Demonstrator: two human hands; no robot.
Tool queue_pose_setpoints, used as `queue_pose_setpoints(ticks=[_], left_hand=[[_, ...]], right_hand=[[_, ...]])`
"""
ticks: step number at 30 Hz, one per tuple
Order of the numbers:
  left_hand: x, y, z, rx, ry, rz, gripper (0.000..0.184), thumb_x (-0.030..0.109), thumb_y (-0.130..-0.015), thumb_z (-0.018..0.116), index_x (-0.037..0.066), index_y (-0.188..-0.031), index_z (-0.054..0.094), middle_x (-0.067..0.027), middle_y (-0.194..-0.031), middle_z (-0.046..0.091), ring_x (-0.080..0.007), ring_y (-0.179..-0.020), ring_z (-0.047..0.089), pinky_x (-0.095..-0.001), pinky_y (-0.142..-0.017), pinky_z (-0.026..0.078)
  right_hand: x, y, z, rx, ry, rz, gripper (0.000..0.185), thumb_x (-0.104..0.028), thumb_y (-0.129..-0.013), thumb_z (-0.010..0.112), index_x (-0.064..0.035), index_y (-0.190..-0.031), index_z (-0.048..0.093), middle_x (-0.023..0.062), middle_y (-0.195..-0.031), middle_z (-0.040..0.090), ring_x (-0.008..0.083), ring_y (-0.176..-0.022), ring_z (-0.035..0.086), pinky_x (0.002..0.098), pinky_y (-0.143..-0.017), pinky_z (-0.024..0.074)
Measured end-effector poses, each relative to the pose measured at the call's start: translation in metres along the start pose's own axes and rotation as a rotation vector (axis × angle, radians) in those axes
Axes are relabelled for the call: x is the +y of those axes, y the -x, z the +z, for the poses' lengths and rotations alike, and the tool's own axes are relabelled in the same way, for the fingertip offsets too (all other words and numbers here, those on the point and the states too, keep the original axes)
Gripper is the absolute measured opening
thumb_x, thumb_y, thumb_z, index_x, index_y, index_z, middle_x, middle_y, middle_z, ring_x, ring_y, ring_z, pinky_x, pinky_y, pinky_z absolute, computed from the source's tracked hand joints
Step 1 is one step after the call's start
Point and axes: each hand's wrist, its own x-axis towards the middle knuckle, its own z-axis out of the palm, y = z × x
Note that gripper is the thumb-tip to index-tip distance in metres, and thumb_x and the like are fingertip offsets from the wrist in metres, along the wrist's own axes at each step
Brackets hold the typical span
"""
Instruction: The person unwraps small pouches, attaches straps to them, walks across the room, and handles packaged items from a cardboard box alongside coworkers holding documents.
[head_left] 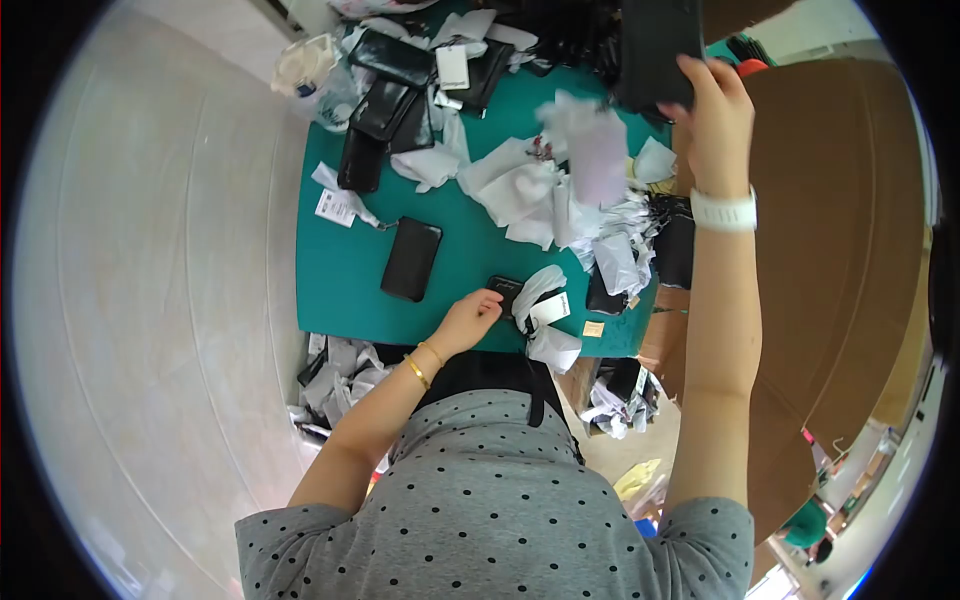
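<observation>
My left hand (468, 320) is closed at the left edge of a small black wallet (505, 290) near the table's front edge. White tissue (540, 290) and a white tag (550, 308) lie against that wallet. My right hand (718, 115) reaches to the far right, its fingers closed on the edge of a flat black wallet (660, 50). A blurred pale paper (597, 155) hangs just left of it. Alone on the green table lies another black wallet (412, 260), with a tagged paper strip (338, 207) at its top.
Several black wallets (385, 105) are heaped at the back left beside a clear plastic container (325, 90). Crumpled white paper (520, 195) covers the table's middle right. A large cardboard box (830, 250) stands right. Paper-wrapped items (345, 375) sit below the front edge.
</observation>
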Motion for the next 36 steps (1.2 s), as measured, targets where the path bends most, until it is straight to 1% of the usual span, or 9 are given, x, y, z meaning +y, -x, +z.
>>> queue_pose_setpoints(ticks=[4,7,10,11,13,17,24,29,36], left_hand=[[-0.024,0.019,-0.035,0.356,-0.147,0.005,0.024,0.014,-0.087,0.061,0.003,-0.108,0.061,-0.0106,-0.102,0.062,-0.0207,-0.093,0.060,-0.0313,-0.077,0.048],[-0.028,0.028,-0.067,0.593,-0.318,0.008,0.030,0.014,-0.082,0.062,0.004,-0.110,0.058,-0.0137,-0.111,0.056,-0.0335,-0.107,0.049,-0.0403,-0.096,0.039],[-0.036,0.021,-0.089,0.783,-0.448,-0.036,0.037,0.015,-0.082,0.062,0.004,-0.116,0.054,-0.0148,-0.116,0.053,-0.0345,-0.109,0.047,-0.0416,-0.096,0.039],[-0.040,0.015,-0.097,0.789,-0.478,-0.070,0.041,0.016,-0.082,0.062,0.005,-0.120,0.051,-0.0159,-0.120,0.050,-0.0356,-0.111,0.045,-0.0422,-0.097,0.038],[-0.053,0.001,-0.110,0.817,-0.495,-0.064,0.041,0.015,-0.082,0.061,0.005,-0.120,0.051,-0.0151,-0.122,0.050,-0.0350,-0.113,0.045,-0.0426,-0.098,0.037],[-0.043,-0.021,-0.149,0.770,-0.878,0.117,0.037,0.010,-0.083,0.056,0.007,-0.120,0.053,-0.0119,-0.126,0.050,-0.0322,-0.118,0.044,-0.0442,-0.101,0.035],[-0.021,-0.055,-0.221,0.356,-1.557,0.255,0.016,0.013,-0.082,0.054,0.010,-0.097,0.059,-0.0065,-0.097,0.057,-0.0248,-0.104,0.050,-0.0439,-0.103,0.032],[-0.001,-0.056,-0.222,0.285,-1.408,0.482,0.011,0.011,-0.077,0.063,0.009,-0.086,0.058,-0.0074,-0.089,0.058,-0.0264,-0.098,0.053,-0.0433,-0.101,0.034],[0.055,-0.014,-0.156,0.260,-0.335,0.434,0.013,-0.004,-0.081,0.062,0.000,-0.092,0.057,-0.0126,-0.107,0.067,-0.0241,-0.097,0.065,-0.0322,-0.084,0.050]], right_hand=[[0.012,-0.035,0.113,-0.023,0.030,0.048,0.032,-0.016,-0.079,0.064,0.0022,-0.105,0.060,0.0151,-0.085,0.064,0.0225,-0.068,0.063,0.0367,-0.059,0.0562],[0.036,-0.039,0.188,-0.069,0.015,-0.021,0.028,-0.013,-0.080,0.065,0.0051,-0.101,0.059,0.0139,-0.081,0.064,0.0214,-0.065,0.062,0.0329,-0.054,0.0511],[0.072,-0.032,0.233,-0.677,-0.675,0.081,0.030,-0.007,-0.082,0.064,0.0043,-0.108,0.055,0.0150,-0.088,0.064,0.0204,-0.063,0.061,0.0324,-0.054,0.0504],[0.056,-0.014,0.238,-0.547,-0.082,0.114,0.045,-0.027,-0.093,0.054,0.0048,-0.124,0.047,0.0232,-0.102,0.064,0.0292,-0.079,0.066,0.0362,-0.067,0.0547],[0.069,0.014,0.231,-0.700,-0.253,0.075,0.023,-0.013,-0.086,0.061,0.0022,-0.104,0.060,0.0042,-0.092,0.063,0.0098,-0.074,0.057,0.0255,-0.067,0.0520],[0.114,0.080,0.157,-0.991,0.008,0.080,0.022,-0.014,-0.091,0.057,-0.0009,-0.109,0.058,0.0026,-0.094,0.063,0.0086,-0.081,0.058,0.0237,-0.073,0.0481],[0.191,0.205,0.019,-0.810,0.132,0.488,0.018,-0.007,-0.090,0.055,-0.0002,-0.105,0.060,0.0086,-0.092,0.067,0.0120,-0.083,0.063,0.0253,-0.075,0.0497],[0.189,0.249,0.003,-0.614,0.088,0.483,0.017,-0.009,-0.090,0.056,0.0007,-0.104,0.059,0.0086,-0.090,0.067,0.0141,-0.084,0.065,0.0251,-0.075,0.0503],[0.122,0.236,0.045,-0.542,0.398,-0.036,0.022,-0.014,-0.086,0.062,-0.0013,-0.104,0.060,0.0131,-0.092,0.065,0.0246,-0.079,0.065,0.0326,-0.070,0.0507]])
